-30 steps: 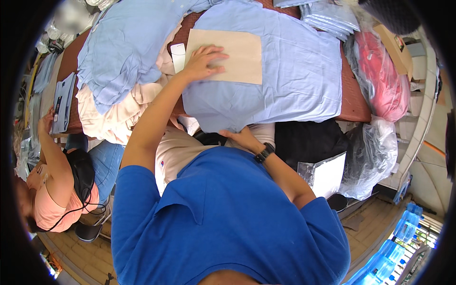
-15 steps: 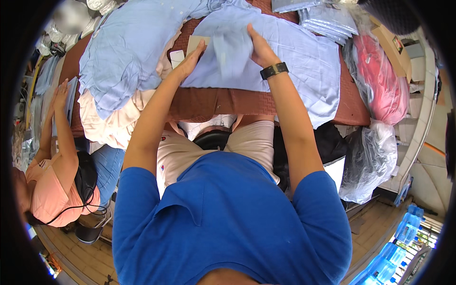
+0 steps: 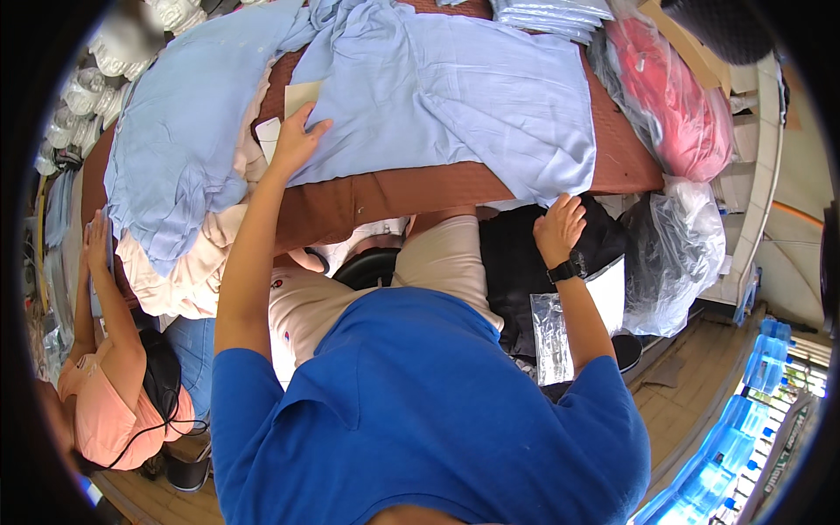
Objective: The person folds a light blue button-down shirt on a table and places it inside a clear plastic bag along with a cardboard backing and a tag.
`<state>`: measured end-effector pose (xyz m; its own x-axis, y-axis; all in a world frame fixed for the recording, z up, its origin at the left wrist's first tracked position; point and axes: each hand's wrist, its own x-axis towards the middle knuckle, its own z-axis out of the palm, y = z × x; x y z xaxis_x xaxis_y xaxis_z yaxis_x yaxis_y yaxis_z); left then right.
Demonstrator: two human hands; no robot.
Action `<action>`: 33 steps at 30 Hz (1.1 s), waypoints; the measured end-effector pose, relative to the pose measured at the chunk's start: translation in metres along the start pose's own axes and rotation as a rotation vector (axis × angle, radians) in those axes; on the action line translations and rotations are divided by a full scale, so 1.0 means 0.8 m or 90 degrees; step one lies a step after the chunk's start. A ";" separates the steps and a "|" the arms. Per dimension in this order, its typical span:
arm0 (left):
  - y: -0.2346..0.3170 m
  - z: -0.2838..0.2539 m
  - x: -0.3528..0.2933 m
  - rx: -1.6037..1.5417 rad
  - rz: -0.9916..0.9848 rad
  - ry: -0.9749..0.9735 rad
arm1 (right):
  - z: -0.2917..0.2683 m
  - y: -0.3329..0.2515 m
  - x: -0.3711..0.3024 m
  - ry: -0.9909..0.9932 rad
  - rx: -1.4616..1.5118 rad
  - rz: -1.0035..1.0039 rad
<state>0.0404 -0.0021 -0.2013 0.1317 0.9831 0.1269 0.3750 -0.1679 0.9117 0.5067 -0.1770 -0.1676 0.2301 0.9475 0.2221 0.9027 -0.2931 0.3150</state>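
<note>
A light blue garment [image 3: 472, 96] lies spread over the brown-covered table [image 3: 385, 197] in front of me. My left hand [image 3: 299, 144] rests at its left edge, thumb and fingers apart, holding nothing. Just beyond that hand lies a cream card [image 3: 301, 94], with a white rounded rectangular piece [image 3: 268, 137] beside it. At the garment's near right corner, which hangs over the table edge, the curled fingers of my right hand [image 3: 560, 229] grip the cloth. A dark watch [image 3: 567, 267] is on my right wrist.
Left of me lies a heap of light blue clothes [image 3: 179, 131] over cream cloth [image 3: 179, 262]. Plastic-wrapped folded clothes [image 3: 551, 16] and a bagged red bundle [image 3: 669, 96] lie at the far right. A person in a peach top [image 3: 131, 394] sits at my left.
My hands have moved apart, the left one leftward and the right one down to the garment's near right corner. The part that was blurred between them now lies flat.
</note>
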 end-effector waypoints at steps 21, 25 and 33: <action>-0.019 -0.008 0.002 -0.003 0.001 0.005 | 0.046 0.186 0.277 -0.268 1.040 0.058; 0.001 0.004 0.007 -0.020 -0.018 -0.020 | 0.140 0.196 0.244 -0.269 0.804 0.110; -0.004 0.013 0.013 -0.017 0.011 -0.004 | 0.173 0.231 0.253 -0.101 0.850 0.190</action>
<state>0.0500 0.0081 -0.2065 0.1439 0.9797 0.1396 0.3476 -0.1821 0.9198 0.7706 -0.0212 -0.1924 0.4323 0.9016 -0.0115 0.4523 -0.2279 -0.8623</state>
